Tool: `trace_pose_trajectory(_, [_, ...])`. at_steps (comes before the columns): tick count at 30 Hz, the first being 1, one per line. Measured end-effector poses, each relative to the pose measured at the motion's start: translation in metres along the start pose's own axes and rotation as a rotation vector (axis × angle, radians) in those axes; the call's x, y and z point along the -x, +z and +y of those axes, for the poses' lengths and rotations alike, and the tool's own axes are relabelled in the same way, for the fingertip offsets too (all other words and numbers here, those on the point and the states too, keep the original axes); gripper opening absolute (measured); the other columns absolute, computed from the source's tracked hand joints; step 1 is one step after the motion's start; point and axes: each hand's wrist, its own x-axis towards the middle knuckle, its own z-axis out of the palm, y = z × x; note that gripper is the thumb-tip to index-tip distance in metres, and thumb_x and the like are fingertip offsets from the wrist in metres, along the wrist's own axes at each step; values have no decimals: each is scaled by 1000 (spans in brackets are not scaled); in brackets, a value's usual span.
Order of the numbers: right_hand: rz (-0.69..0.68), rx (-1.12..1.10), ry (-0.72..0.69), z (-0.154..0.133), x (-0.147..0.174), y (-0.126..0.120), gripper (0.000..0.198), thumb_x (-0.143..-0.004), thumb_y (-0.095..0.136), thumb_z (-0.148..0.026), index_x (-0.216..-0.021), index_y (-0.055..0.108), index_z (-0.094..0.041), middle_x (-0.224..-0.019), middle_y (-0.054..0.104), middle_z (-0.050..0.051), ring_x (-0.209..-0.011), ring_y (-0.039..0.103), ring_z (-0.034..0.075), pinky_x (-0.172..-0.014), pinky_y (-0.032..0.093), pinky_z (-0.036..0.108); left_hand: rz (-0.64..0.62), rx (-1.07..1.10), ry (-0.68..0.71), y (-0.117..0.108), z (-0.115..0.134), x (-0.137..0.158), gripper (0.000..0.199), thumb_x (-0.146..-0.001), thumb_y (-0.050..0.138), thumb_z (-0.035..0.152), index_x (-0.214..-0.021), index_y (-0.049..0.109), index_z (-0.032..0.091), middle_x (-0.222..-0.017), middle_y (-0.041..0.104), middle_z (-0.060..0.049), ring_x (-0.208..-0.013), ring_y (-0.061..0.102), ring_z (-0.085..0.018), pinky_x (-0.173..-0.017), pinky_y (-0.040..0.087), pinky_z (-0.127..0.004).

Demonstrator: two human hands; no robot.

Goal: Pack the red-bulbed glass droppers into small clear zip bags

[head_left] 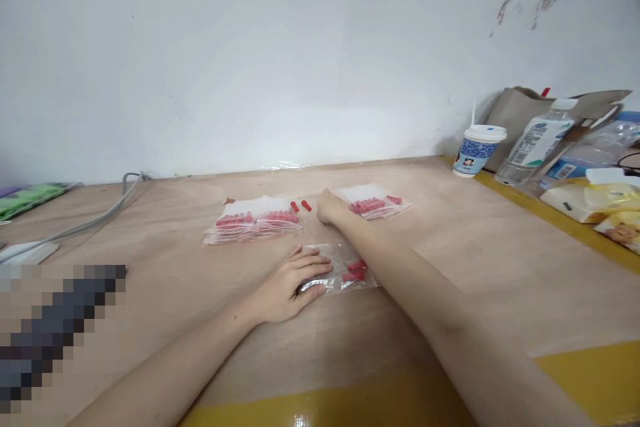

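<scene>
The left hand (293, 283) lies palm down with its fingers spread and its thumb held apart, resting on the left end of a flat, clear plastic bag (341, 255) and pressing it to the brown, paper-like tabletop (500, 247); it grips nothing. Several small, red, tube-shaped pieces (357, 271) lie at the right end of that bag, near the right forearm. The right hand (329, 207) reaches beyond the bag with its fingers curled in; whether it has hold of anything cannot be told. Two loose, slim red pieces (306, 205) lie just to its left on the tabletop. Farther left is an overlapping stack of small white-and-clear packets with red pieces in them (253, 221), and a smaller, similar stack of packets (374, 203) sits just right of the right hand.
</scene>
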Motion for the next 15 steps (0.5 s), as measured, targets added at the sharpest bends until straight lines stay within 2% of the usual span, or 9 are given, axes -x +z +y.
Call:
trace_pose_trajectory(3, [-30, -61, -13, -1, 2, -3, 67, -67, 57, -6, -128, 30, -5, -111, 56, 25, -102, 56, 31, -79, 44, 39, -7, -3, -6, 0, 0, 0, 36, -90, 45, 30, -125, 48, 25, -128, 51, -4, -126, 35, -24, -106, 22, -48])
trace_pose_trajectory(5, [-39, -113, -47, 5, 12, -13, 69, -73, 52, -10, -133, 19, -6, -101, 61, 21, -91, 61, 26, -73, 47, 35, -5, -5, -5, 1, 0, 0, 36, -90, 44, 31, -126, 47, 25, -127, 51, -4, -125, 36, -24, -106, 22, -48])
trace_pose_trajectory(8, [-12, -285, -115, 30, 37, -31, 64, -83, 37, -17, -135, 0, -9, -74, 64, 6, -62, 62, 16, -59, 50, 26, 7, -6, 0, 2, -1, 0, 36, -89, 45, 32, -125, 48, 25, -127, 52, -4, -125, 37, -24, -106, 23, -48])
trace_pose_trajectory(9, [35, -496, -146, 42, 47, -35, 65, -83, 36, -18, -134, -3, -10, -66, 61, 1, -53, 60, 14, -53, 50, 26, 12, -5, -1, 2, -1, 0, 36, -89, 46, 32, -125, 48, 25, -126, 52, -4, -125, 37, -24, -106, 23, -48])
trace_pose_trajectory(12, [206, -926, -166, 83, 72, -42, 72, -77, 48, -24, -132, 2, -15, -58, 52, -7, -47, 56, 13, -47, 51, 25, 23, -7, -15, 3, -2, -1, 36, -89, 47, 32, -124, 49, 25, -126, 52, -3, -125, 37, -24, -106, 24, -48])
trace_pose_trajectory(15, [297, -1044, -76, 118, 91, -40, 70, -70, 56, -26, -125, 13, -19, -58, 49, -9, -44, 55, 12, -42, 51, 25, 22, -7, -18, 3, -3, -1, 36, -88, 47, 31, -124, 49, 25, -127, 52, -3, -125, 37, -24, -105, 25, -49])
